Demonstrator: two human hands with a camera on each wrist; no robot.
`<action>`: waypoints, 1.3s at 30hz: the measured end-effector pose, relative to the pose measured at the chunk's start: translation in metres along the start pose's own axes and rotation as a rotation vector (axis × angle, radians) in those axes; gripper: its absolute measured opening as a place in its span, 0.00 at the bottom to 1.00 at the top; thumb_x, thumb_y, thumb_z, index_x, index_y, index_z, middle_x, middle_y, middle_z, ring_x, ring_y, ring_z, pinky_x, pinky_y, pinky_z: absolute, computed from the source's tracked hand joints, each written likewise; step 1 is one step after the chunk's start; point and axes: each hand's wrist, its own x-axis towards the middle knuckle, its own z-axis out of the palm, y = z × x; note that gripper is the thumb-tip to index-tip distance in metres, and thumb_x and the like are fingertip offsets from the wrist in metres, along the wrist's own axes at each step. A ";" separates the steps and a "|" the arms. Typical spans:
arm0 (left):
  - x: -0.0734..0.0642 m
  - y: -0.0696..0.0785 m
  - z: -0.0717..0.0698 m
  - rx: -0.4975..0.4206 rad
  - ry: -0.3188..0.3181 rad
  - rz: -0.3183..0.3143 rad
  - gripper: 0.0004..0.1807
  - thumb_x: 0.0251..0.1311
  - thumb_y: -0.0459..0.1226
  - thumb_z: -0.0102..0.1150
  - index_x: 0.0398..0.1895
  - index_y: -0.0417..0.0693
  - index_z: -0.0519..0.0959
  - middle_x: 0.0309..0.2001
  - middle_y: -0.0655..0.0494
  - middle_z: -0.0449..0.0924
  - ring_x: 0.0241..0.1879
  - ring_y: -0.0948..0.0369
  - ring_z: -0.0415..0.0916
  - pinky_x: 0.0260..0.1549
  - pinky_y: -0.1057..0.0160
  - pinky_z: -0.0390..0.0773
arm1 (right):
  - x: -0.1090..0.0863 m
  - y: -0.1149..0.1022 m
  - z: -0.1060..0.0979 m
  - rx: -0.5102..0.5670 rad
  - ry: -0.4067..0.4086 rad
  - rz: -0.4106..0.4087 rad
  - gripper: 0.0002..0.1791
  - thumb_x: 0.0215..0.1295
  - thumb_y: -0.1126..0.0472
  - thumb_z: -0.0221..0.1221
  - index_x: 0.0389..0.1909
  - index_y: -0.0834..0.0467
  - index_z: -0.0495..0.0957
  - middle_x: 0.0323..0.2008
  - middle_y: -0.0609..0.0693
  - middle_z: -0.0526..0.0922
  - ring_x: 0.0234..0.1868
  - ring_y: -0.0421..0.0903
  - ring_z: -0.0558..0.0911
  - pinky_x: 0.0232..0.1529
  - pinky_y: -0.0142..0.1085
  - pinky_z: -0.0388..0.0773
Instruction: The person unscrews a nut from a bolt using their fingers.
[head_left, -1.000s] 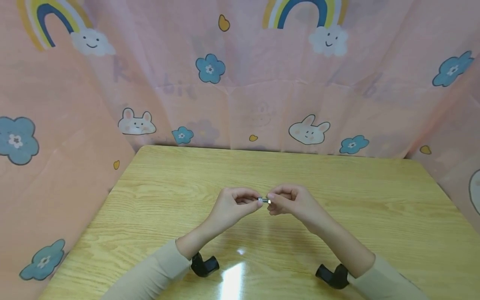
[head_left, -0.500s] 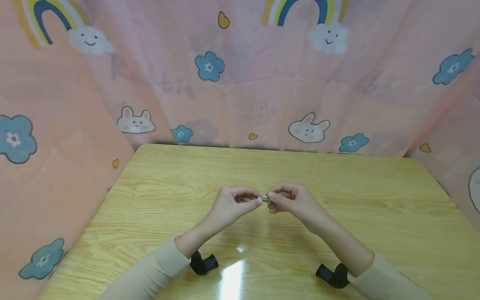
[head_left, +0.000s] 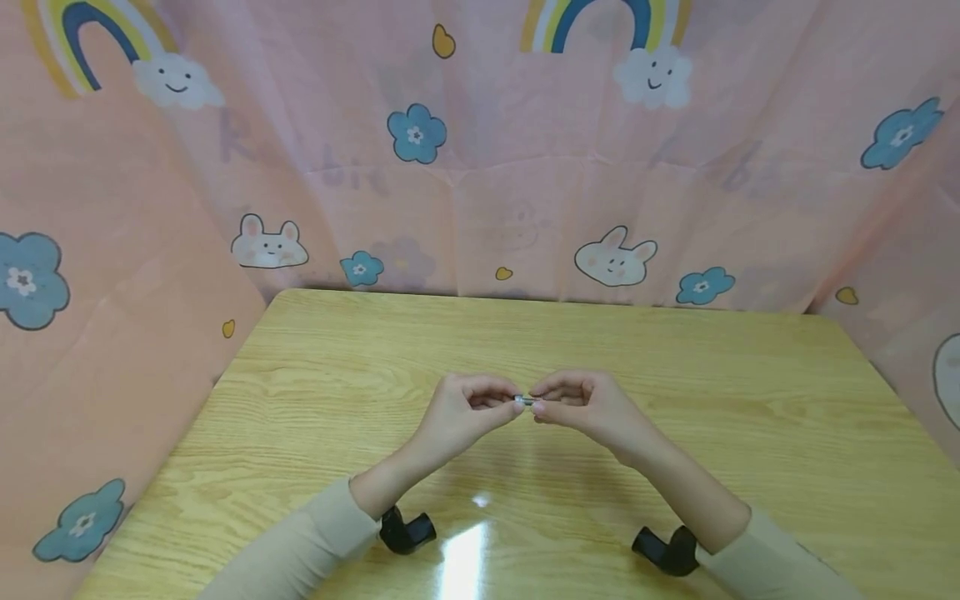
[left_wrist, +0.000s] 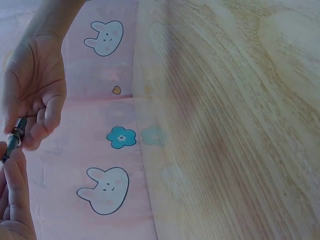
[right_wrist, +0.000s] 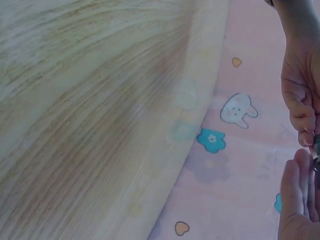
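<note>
A small silver metal bolt is held level between both hands above the table. My left hand pinches its left end between thumb and fingertips. My right hand has thumb and fingers at the other end, around a nut on the shaft. Bare thread shows between the two hands in the left wrist view. In the right wrist view the bolt is cut off by the frame edge. Fingertips cover most of the nut in the head view.
A light wood-grain table lies beneath the hands, with a bright reflection near its front. Pink printed cloth hangs behind and at both sides. Black wrist-worn camera mounts sit below each forearm.
My right thumb and fingers have shifted around the nut, with the thumb now lower and covering the nut's shiny face. My left hand keeps its hold on the bolt, nearly still.
</note>
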 end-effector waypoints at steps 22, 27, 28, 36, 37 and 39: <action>-0.001 0.004 0.002 -0.004 0.023 -0.018 0.07 0.57 0.29 0.60 0.37 0.32 0.81 0.33 0.44 0.83 0.28 0.66 0.79 0.31 0.67 0.80 | -0.001 -0.001 -0.004 0.006 -0.002 -0.004 0.20 0.67 0.58 0.56 0.49 0.71 0.72 0.40 0.60 0.81 0.40 0.49 0.83 0.45 0.42 0.78; -0.002 0.005 0.002 -0.008 0.016 -0.017 0.07 0.57 0.28 0.60 0.37 0.31 0.81 0.33 0.43 0.83 0.28 0.66 0.78 0.30 0.68 0.79 | -0.003 -0.001 -0.004 0.000 0.013 -0.009 0.19 0.61 0.62 0.61 0.48 0.71 0.73 0.42 0.59 0.80 0.41 0.47 0.82 0.43 0.38 0.79; -0.002 0.005 0.002 -0.007 0.018 -0.020 0.07 0.57 0.27 0.60 0.37 0.31 0.81 0.33 0.43 0.83 0.28 0.66 0.78 0.30 0.68 0.79 | -0.004 -0.001 -0.003 -0.003 0.020 -0.014 0.19 0.60 0.63 0.61 0.49 0.70 0.73 0.44 0.61 0.79 0.42 0.47 0.81 0.44 0.37 0.79; -0.001 0.004 0.001 -0.005 0.028 -0.031 0.08 0.57 0.28 0.60 0.38 0.31 0.81 0.34 0.43 0.83 0.28 0.67 0.79 0.31 0.67 0.79 | -0.002 -0.004 -0.003 -0.035 0.001 -0.009 0.20 0.68 0.58 0.54 0.49 0.71 0.73 0.39 0.63 0.81 0.38 0.50 0.82 0.44 0.46 0.78; -0.001 0.004 0.001 -0.005 0.027 -0.028 0.08 0.57 0.28 0.60 0.38 0.31 0.81 0.34 0.43 0.83 0.28 0.67 0.79 0.31 0.67 0.79 | -0.002 -0.004 -0.003 -0.035 -0.009 -0.011 0.19 0.68 0.58 0.55 0.49 0.71 0.73 0.39 0.63 0.81 0.38 0.51 0.82 0.44 0.46 0.78; -0.001 0.003 0.000 -0.004 0.023 -0.021 0.08 0.57 0.28 0.60 0.38 0.31 0.81 0.34 0.43 0.83 0.28 0.67 0.78 0.31 0.67 0.79 | -0.002 -0.003 -0.003 -0.043 -0.014 -0.023 0.18 0.66 0.60 0.57 0.49 0.70 0.73 0.42 0.62 0.79 0.41 0.50 0.82 0.45 0.44 0.78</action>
